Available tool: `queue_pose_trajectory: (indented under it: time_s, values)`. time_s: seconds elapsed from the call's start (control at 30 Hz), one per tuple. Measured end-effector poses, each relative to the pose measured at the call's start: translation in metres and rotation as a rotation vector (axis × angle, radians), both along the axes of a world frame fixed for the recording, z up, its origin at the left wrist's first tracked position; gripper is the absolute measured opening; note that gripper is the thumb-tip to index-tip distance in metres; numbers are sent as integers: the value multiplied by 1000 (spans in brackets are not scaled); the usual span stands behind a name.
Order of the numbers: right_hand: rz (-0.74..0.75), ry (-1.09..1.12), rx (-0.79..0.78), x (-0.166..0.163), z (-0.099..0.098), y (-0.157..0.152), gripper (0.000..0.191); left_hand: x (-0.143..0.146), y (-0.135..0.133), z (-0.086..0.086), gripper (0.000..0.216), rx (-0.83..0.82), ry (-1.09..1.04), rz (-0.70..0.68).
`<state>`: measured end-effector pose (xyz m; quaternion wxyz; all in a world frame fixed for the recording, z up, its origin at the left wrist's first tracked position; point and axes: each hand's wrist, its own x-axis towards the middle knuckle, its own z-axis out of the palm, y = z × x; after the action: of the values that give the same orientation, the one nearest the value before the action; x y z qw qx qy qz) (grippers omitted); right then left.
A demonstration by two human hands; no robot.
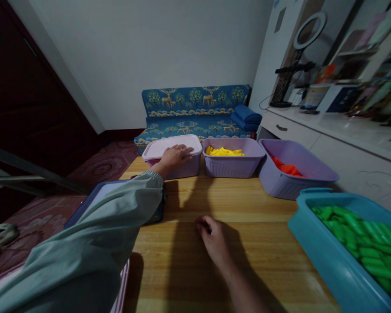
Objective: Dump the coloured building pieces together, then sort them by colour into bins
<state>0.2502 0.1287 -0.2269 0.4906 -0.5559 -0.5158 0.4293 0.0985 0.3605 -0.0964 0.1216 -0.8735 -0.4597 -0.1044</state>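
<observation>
Resting flat on the lid [154, 149] of the purple box [187, 169] at the bench's [241, 204] far left edge, the left hand [175, 157] lies wide, fingers spread. The right hand [215, 239] sits mid-bench, fingers curled under; whether it holds anything cannot be told.

Lilac tubs, 3 counted, one lidded tub [156, 150], one tub of yellow pieces [231, 168], one tub of red pieces [285, 186], one teal tub of green pieces [324, 258], one navy tray [84, 204], hands 2, left hand [174, 157], right hand [215, 239], one sofa [195, 111], one ring light [309, 30]
</observation>
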Motion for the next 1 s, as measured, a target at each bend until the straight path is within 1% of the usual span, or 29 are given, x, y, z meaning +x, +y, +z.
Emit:
queue_pose_trajectory:
  time_s: [0.2,0.43,0.53,0.67,0.8,1.0]
  values:
    - [-9,12,0,0,-1,0,16,-17,2,-7,46,7,-4,-63]
    - [5,33,12,0,-6,1,17,-16,2,-10,50,14,22,-76]
    - [7,19,14,1,-6,1,16,-16,-1,-7,53,9,38,-63]
    - [10,10,22,2,-3,0,14,-18,-1,1,54,-42,81,-88]
    - [7,-18,18,2,0,0,14,-20,-1,7,54,-77,66,-101]
    - [-3,-22,30,1,-3,1,17,-24,-11,9,53,-96,30,-93]
